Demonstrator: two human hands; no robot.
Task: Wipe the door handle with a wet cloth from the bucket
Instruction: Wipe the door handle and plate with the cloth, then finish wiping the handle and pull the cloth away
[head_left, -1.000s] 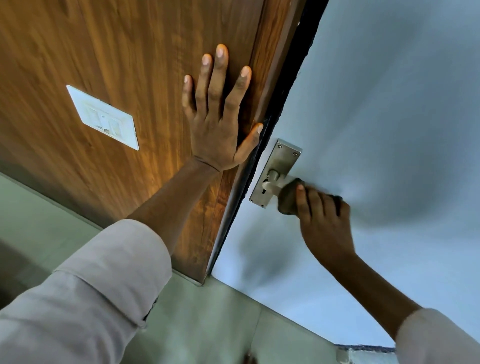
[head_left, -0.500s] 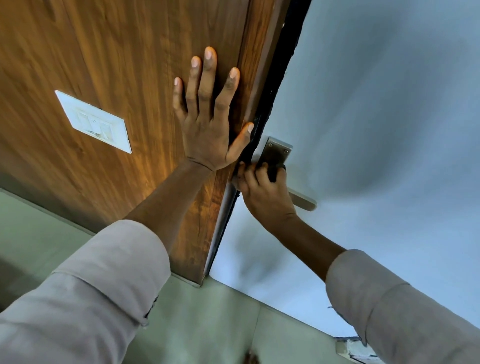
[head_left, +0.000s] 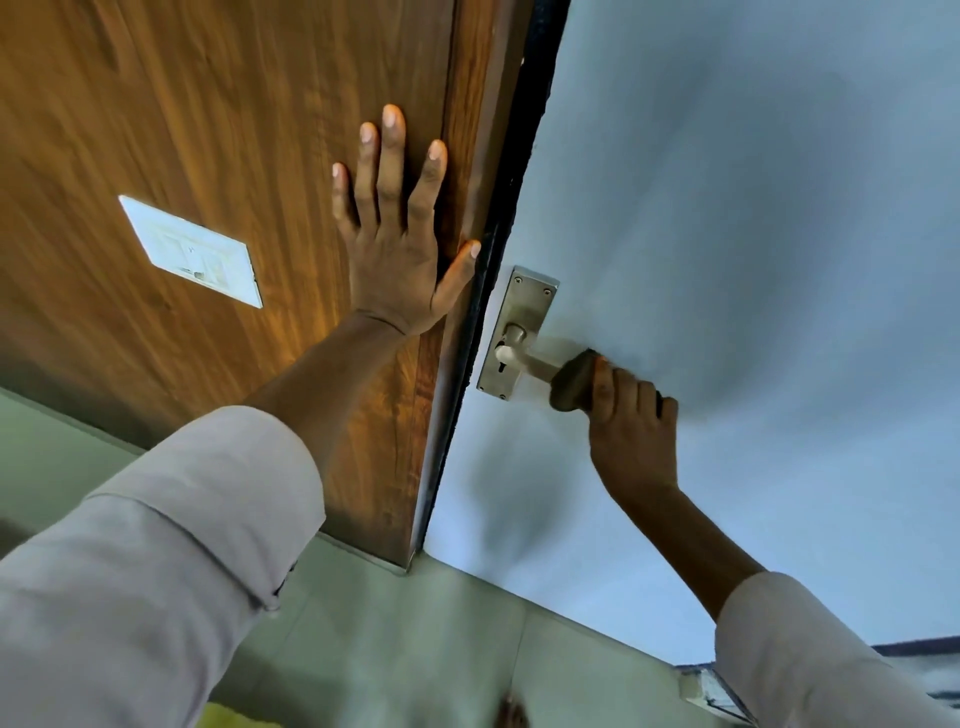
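A silver lever door handle (head_left: 524, 360) on its metal backplate (head_left: 519, 312) sits on the pale blue door (head_left: 753, 208). My right hand (head_left: 631, 421) is wrapped around the outer end of the lever, holding a dark grey-brown cloth (head_left: 571, 384) against it. The lever's far end is hidden under the cloth and my fingers. My left hand (head_left: 397, 234) lies flat with fingers spread on the brown wooden panel (head_left: 208, 104), just left of the door's edge. No bucket is in view.
A white switch plate (head_left: 192, 252) is mounted on the wooden panel. A dark gap (head_left: 488, 312) runs between the panel and the door. Pale green floor tiles (head_left: 415, 639) lie below, with something yellow (head_left: 228, 719) at the bottom edge.
My right hand with the cloth slid from the backplate outward along the lever to its end. The left hand stayed flat on the wooden panel.
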